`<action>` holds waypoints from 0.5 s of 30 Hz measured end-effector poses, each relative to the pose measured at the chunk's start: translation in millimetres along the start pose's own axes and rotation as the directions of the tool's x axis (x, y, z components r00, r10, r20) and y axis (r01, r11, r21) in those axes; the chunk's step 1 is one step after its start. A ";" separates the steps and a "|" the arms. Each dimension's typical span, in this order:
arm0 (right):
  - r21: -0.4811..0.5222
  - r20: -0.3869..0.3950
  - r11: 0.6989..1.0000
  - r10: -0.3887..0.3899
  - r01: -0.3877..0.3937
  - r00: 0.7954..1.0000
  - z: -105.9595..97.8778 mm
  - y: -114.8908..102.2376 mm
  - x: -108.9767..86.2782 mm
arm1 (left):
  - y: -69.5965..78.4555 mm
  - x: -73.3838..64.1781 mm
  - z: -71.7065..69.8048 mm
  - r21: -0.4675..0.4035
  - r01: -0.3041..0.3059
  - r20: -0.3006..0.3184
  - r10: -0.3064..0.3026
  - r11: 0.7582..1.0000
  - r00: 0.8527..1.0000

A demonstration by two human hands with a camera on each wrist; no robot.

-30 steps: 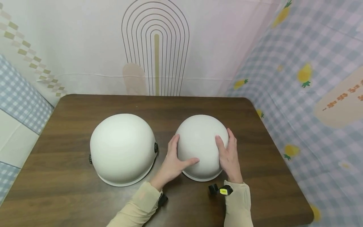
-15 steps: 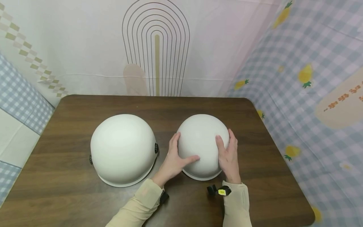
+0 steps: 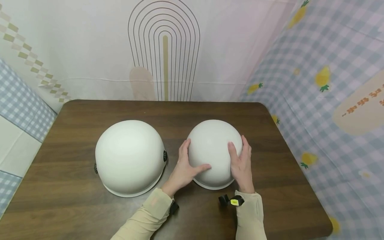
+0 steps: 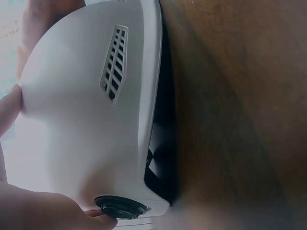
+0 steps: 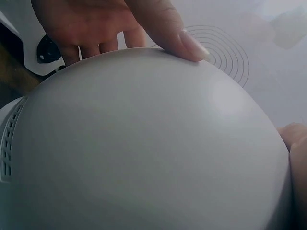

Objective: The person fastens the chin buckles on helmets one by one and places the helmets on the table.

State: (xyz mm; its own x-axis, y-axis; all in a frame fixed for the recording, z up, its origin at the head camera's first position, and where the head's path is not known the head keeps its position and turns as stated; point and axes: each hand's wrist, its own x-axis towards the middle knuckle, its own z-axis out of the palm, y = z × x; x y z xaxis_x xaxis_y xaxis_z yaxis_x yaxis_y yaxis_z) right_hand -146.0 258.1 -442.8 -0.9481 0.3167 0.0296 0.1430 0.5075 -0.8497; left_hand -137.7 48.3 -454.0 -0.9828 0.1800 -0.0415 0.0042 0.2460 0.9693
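A white helmet (image 3: pixel 210 141) with a smooth round dome stands dome-up on the brown table (image 3: pixel 270 200). My left hand (image 3: pixel 183 170) grips its left side, thumb across the near face. On the right side my right hand (image 3: pixel 242 166) holds it, thumb on the dome and fingers wrapped round the far side. The left wrist view shows a slatted vent (image 4: pixel 115 64), a black side knob (image 4: pixel 120 207) by my left fingertips, and a dark space under the rim. In the right wrist view my left thumb (image 5: pixel 187 45) presses on the shell. The helmet's far side is hidden.
A second white helmet (image 3: pixel 129 156), larger in the head view, sits dome-up to the left with a black knob (image 3: pixel 165 156) on its side. Behind the table hangs a white cloth (image 3: pixel 99 50) with arch lines; a blue checked cloth (image 3: pixel 294 126) borders the right edge.
The held helmet and both hands have shifted very slightly away from me and to the right. The grip looks the same, and the left helmet stays put.
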 end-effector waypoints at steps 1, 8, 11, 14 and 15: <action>-0.002 0.003 1.000 0.004 -0.004 1.000 0.1 0.1 0.4 | -0.1 0.1 -0.1 0.002 0.000 -0.001 0.000 1.000 1.000; -0.006 0.002 1.000 0.003 -0.003 1.000 1.5 1.7 2.6 | -0.9 1.4 -1.7 0.027 -0.007 0.000 0.007 1.000 1.000; 0.000 0.001 1.000 -0.003 0.003 1.000 2.9 2.2 2.4 | 5.5 -3.6 -6.7 0.032 0.020 0.024 -0.021 0.999 0.999; 0.002 0.026 1.000 0.007 -0.007 1.000 3.6 1.8 2.2 | 19.5 -18.7 -21.7 0.014 0.052 0.060 -0.052 0.999 0.997; -0.003 0.040 1.000 0.012 -0.012 0.999 3.1 1.4 2.5 | 24.8 -24.9 -29.5 -0.005 0.041 0.067 -0.041 0.999 0.997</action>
State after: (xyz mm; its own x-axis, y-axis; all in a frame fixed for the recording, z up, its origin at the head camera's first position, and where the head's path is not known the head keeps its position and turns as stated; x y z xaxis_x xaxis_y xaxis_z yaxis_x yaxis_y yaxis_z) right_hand -149.0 257.1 -445.5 -0.9569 0.2906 -0.0021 0.1554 0.5057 -0.8486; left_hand -118.6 21.8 -421.8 -0.9675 0.2336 -0.0969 -0.0369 0.2486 0.9679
